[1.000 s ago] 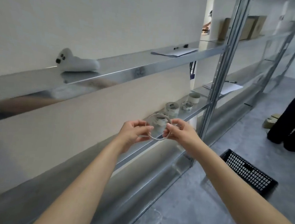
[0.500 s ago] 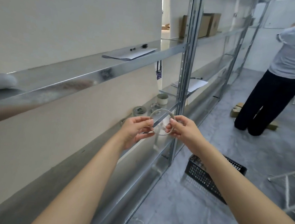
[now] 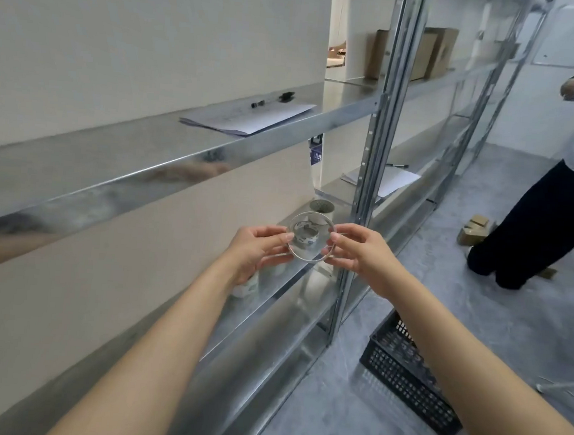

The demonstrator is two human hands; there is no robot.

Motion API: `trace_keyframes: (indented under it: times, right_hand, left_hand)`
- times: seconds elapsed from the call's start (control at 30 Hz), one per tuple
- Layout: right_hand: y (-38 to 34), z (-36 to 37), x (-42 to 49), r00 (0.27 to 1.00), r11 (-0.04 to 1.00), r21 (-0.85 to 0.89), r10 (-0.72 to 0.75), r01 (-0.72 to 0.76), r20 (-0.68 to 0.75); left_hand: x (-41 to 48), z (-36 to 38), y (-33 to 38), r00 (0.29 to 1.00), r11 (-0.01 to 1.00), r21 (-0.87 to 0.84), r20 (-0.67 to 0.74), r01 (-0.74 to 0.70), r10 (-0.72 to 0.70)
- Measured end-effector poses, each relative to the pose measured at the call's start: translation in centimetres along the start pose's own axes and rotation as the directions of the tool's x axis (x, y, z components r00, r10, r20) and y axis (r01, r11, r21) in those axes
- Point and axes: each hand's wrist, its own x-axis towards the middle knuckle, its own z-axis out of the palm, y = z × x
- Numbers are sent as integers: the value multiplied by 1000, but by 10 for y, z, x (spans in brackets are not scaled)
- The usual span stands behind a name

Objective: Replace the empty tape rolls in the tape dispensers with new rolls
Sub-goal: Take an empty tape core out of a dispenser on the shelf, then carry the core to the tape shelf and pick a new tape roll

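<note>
I hold a thin, nearly used-up tape ring [image 3: 310,258] upright between both hands, above the lower metal shelf [image 3: 272,298]. My left hand [image 3: 259,251] pinches its left edge and my right hand [image 3: 356,253] pinches its right edge. Seen through the ring, a tape dispenser or roll [image 3: 306,234] sits on the shelf. A pale tape roll [image 3: 321,208] stands just behind it. More white items lie on the shelf under my left hand, partly hidden.
The upper shelf [image 3: 145,168] carries a stack of papers [image 3: 248,120] and pens. An upright steel post [image 3: 372,162] stands right of my hands. A black plastic crate [image 3: 407,377] sits on the floor. A person [image 3: 554,211] stands at the far right. Cardboard boxes [image 3: 432,53] rest further back.
My view has swung right along the shelving, so the white object on the upper shelf has left the frame and the person has come into it. Both hands still hold the ring.
</note>
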Motion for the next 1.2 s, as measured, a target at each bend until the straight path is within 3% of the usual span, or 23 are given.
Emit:
trace_keyframes:
  times: [0.17,0.33,0.63,0.77,0.9,1.03,1.2]
  right_hand:
    - [1,2,50,1000,999,-46,16,-17,-22]
    - [7,-1,82,999,998,-28,53,-53,-3]
    - [18,-7,150,989,994,-47,107,-103,100]
    - [26,-16,185,974,987,-54,160,-153,158]
    - [29,-31,221,962,981,-79,190,-178,196]
    - [43,-45,253,953,974,-122,213,-190,215]
    - [73,-59,273,940,960,-153,266,-236,216]
  left_hand:
    - [43,-14,7,998,925,380,-60,-8,34]
    - [68,-22,11,993,834,549,-56,-55,103]
    - [111,-34,2,977,856,517,-181,-5,115]
    - [134,-40,-10,980,867,490,-201,93,9]
    - [158,-43,-32,929,734,614,-363,291,-65]
    - [186,-34,-61,892,551,750,-451,368,18]
    - [209,-32,-108,851,496,746,-524,445,23]
